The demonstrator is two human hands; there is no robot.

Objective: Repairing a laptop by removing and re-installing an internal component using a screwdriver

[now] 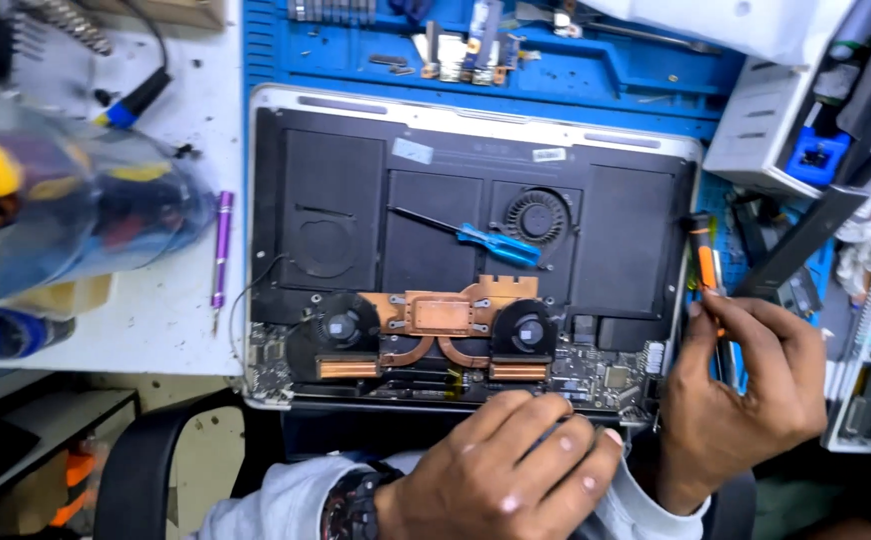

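An opened laptop [336, 200] lies bottom-up on a blue work mat [266, 60], showing black battery cells, two fans and a copper heat pipe [446, 312]. My left hand [511, 470], with a watch on the wrist, rests on the laptop's near edge with its fingers curled together over the board. My right hand [751, 390] is at the laptop's right edge and grips an orange-and-black tool [706, 265] that points away from me. A blue-handled screwdriver [501, 246] lies loose on the battery cells, beside a small round fan [536, 215].
A purple screwdriver [221, 250] lies on the white table left of the laptop, next to a clear plastic bag [66, 210] of tools. Small parts and bits sit along the mat's far edge. Grey boxes and cluttered tools crowd the right side. A black chair arm [146, 460] is at bottom left.
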